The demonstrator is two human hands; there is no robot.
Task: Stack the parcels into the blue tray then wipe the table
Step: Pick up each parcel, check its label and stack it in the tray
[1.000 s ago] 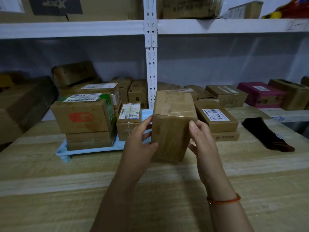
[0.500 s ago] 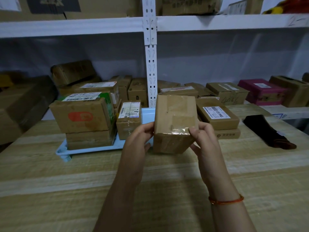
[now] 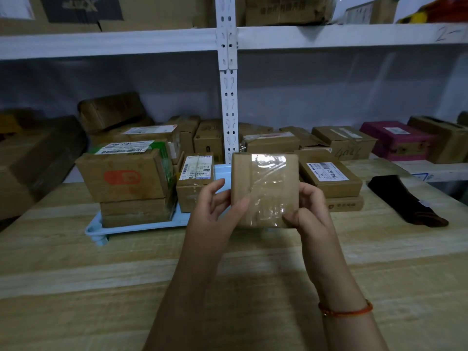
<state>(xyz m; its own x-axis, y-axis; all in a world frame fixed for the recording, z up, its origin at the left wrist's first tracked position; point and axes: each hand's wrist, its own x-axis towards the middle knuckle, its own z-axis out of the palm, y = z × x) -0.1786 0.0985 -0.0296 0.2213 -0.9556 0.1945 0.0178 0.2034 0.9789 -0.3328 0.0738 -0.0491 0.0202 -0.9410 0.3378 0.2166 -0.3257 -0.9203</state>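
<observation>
Both your hands are on one taped parcel (image 3: pixel 264 190), held up off the worktop (image 3: pixel 228 274) in front of the blue tray (image 3: pixel 141 224). Left hand (image 3: pixel 215 211): thumb curled across the parcel's front face, fingers spread loosely behind its left edge. Right hand (image 3: pixel 310 211): fingers curled round the lower right corner and side. Parcel faces you squarely, shiny tape across the front.

Progress, as far as visible:
- Tray already carries a two-high stack (image 3: pixel 126 183) on its left side: a box with an orange mark on top of a flatter box.
- A small labelled box (image 3: pixel 193 186) stands just right of that stack, apparently in the tray too.
- Tray floor behind the held parcel shows bare blue, so there looks to be room for it.

Left to do, by my reading:
- Set the held parcel into the tray.
- Two flat boxes (image 3: pixel 331 183) stacked on the worktop to the right look unloaded; whether they sit on the tray's edge is hidden.
- Wiping not begun. A dark cloth (image 3: pixel 405 201) lies at the far right, untouched, possibly your wiper.
</observation>
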